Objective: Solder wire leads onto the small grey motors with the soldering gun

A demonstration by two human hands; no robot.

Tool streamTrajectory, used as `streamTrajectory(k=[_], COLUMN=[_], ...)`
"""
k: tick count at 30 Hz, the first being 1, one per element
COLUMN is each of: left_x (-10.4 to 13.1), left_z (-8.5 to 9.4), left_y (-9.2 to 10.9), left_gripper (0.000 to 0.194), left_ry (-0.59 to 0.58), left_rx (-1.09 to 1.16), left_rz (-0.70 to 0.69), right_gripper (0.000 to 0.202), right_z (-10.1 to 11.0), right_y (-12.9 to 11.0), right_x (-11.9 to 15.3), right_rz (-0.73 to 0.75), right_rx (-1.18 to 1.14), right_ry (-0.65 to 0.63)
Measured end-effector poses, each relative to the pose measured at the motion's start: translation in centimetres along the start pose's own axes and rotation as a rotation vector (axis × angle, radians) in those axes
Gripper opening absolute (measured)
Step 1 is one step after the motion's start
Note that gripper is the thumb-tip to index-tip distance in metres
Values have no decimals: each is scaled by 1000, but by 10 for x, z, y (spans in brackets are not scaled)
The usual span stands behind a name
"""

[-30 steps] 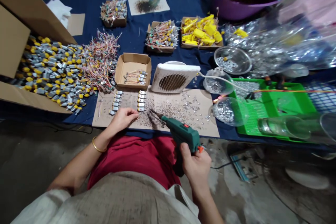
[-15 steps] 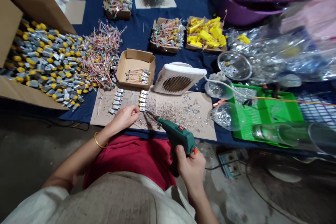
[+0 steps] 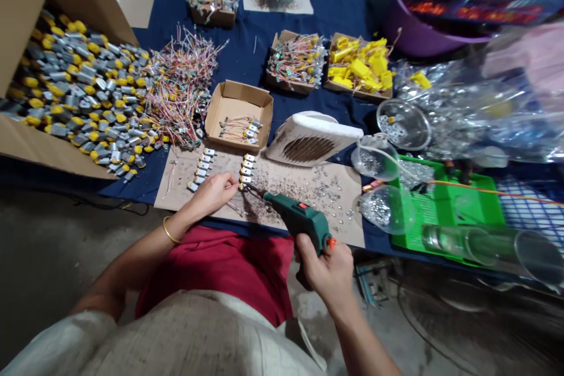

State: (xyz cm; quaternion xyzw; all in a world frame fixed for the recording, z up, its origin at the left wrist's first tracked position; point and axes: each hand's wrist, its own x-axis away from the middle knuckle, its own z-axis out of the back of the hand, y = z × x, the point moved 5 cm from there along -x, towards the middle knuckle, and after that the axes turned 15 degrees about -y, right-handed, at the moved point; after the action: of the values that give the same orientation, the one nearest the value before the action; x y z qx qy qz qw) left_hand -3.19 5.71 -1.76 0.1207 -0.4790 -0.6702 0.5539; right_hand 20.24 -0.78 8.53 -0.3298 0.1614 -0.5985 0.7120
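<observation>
My right hand (image 3: 328, 267) is wrapped round the grip of a green soldering gun (image 3: 304, 217) with an orange trigger. Its thin tip points left and reaches the nearest end of a short row of small motors (image 3: 245, 170). At that same end, my left hand (image 3: 215, 191) has thumb and fingers pinched together; what they hold is too small to make out. Thin wires (image 3: 233, 207) show just below those fingers. A second row of small motors (image 3: 204, 165) stands to the left on the stained cardboard sheet (image 3: 304, 229).
An open carton (image 3: 53, 155) of motors and a heap of wires (image 3: 183, 88) are at left. Behind the work are a small box (image 3: 215, 129) with wired motors and a white fan (image 3: 317, 132). Cups of metal bits (image 3: 383, 208) and a green tray (image 3: 445, 194) stand at right.
The whole view has shifted, so the table's things appear slightly further right. Both hands and the soldering gun keep nearly the same place beside the row of motors.
</observation>
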Motion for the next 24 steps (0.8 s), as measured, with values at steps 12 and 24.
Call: streamTrajectory(k=[12, 24], left_x=[-1, 0], left_z=[2, 3], left_y=[1, 1], left_gripper=[18, 19], left_ry=[-24, -35], left_rx=[-31, -4], left_rz=[33, 44], right_gripper=[48, 47], right_z=[1, 6], right_y=[-11, -18], right_x=[-5, -9], right_rz=[32, 34], right_rx=[46, 97], right_ry=[-58, -49])
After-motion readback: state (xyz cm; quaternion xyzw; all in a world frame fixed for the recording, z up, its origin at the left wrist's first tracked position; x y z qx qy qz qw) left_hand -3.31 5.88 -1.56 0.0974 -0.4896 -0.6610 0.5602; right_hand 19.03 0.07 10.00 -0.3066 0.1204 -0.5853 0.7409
